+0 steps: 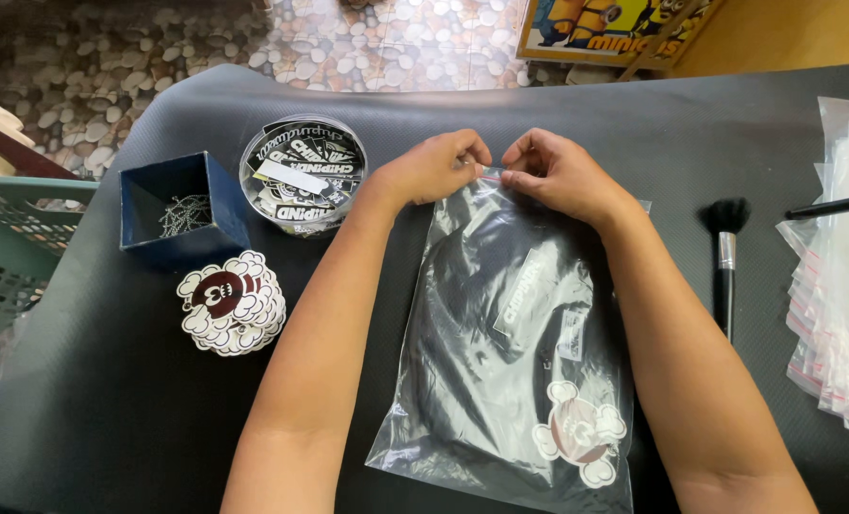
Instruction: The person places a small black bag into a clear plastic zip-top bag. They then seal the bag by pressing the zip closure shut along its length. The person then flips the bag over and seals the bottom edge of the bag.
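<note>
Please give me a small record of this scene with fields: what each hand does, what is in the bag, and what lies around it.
surface: dark mat
left hand: fingers pinch the top edge of the clear bag
right hand: fingers pinch the same edge, close beside the left
bag contents: folded black garment, cloud-shaped sticker
left of bag: blue box with small chains, round clear tub of stickers, stack of cloud-shaped stickers
right of bag: black brush, pile of empty clear bags
</note>
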